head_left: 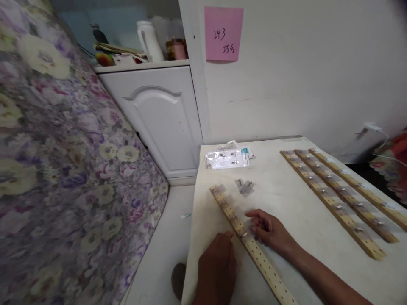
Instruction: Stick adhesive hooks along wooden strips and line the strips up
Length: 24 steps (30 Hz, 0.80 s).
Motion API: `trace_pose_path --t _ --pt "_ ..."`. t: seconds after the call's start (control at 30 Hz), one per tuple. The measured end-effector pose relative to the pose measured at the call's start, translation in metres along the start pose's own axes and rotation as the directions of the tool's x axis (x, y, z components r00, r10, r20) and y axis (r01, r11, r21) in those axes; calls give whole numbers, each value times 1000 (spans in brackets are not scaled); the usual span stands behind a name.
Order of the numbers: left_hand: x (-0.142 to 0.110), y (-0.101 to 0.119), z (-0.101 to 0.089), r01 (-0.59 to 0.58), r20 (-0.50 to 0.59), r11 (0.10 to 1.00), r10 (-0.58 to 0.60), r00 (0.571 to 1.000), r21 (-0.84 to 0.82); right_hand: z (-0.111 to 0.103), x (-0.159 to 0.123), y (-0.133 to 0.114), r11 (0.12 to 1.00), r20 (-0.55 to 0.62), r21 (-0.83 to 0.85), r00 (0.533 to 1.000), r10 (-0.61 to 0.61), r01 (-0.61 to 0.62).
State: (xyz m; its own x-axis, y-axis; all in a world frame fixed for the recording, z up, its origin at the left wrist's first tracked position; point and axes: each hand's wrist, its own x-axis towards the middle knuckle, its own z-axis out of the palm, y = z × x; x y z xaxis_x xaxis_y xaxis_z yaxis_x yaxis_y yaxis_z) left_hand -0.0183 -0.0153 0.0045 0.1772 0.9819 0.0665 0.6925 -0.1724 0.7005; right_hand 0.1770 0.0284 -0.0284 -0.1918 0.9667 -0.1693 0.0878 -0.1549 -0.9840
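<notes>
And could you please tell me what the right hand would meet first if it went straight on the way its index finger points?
The right hand would probably meet a clear tab on the nearest holed wooden strip, just beyond its index finger; height is unclear, so it might pass above.

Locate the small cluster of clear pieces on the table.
In the head view, the cluster lies on the left of the table, right of the far end of the leftmost wooden strip, between the clear package and the right hand.
</notes>
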Motion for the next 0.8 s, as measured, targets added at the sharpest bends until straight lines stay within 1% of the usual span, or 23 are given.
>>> trace_pose_path --t 0.1,0.2,0.3,0.37,0.43,0.5,0.53,0.63,0.8 --pt "5 6 -10 19 0 1000 -19 1000 17 -8 1 -3 994 -22 -102 999 -41 39" --pt "8 7 -13 20 -2 1000 -20 1000 18 -23 3 -4 943 -114 -322 985 -128 85" --pt "13 3 -8 25 -19 1000 -25 1000 -3 -35 4 -7 824 -224 -558 937 -269 103" --pt "17 0 -4 49 -47 998 -52 998 -47 -36 5 -11 760 -272 -642 895 -353 104" --pt "23 -2 1 86 -71 989 -94 993 -119 -31 8 -15 737 -250 -657 875 -413 160" --pt "29 -2 5 110 -78 973 -128 989 -203 -23 14 -20 733 -170 -636 883 -437 240" --pt "31 -2 7 117 -80 964 -139 987 -237 -19 18 -21 736 -128 -622 894 -430 265" --pt "37 -2 9 138 -88 952 -168 982 -275 -8 28 -22 757 -64 -601 928 -368 258" --pt "42 -5 10 158 -74 954 -183 980 -254 1 34 -21 779 -29 -583 952 -304 231"
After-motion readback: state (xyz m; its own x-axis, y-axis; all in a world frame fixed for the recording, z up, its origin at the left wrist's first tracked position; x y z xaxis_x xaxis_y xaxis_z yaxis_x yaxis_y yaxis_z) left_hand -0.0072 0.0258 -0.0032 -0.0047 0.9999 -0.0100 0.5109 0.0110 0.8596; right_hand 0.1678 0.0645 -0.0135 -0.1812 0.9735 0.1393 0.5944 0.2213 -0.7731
